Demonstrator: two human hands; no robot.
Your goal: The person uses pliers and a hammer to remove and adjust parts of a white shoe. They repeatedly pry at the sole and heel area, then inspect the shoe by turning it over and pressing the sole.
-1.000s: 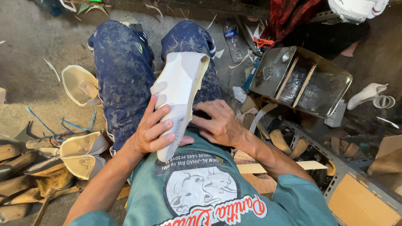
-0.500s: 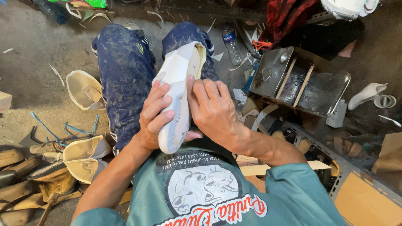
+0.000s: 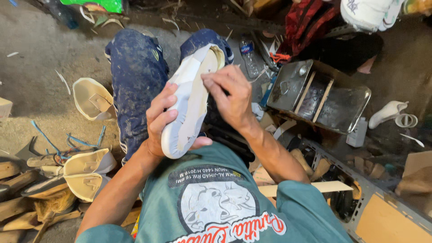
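Bare concrete floor (image 3: 40,58), grey and dusty, littered with scraps and pale offcuts. Wooden pieces (image 3: 18,189) piled at lower left. Blue cord (image 3: 67,139) loose on the ground. To the right, an open metal box (image 3: 319,96) with dividers, tilted. A clear plastic bottle (image 3: 248,56) lies near it. Cardboard sheet (image 3: 391,222) at lower right. Upper area dark; light falls from the left.

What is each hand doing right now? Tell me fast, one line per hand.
Left hand: closed around the white shoe upper, holding it up over the lap.
Right hand: holds nothing; fingertips pinched against the upper's inner edge.
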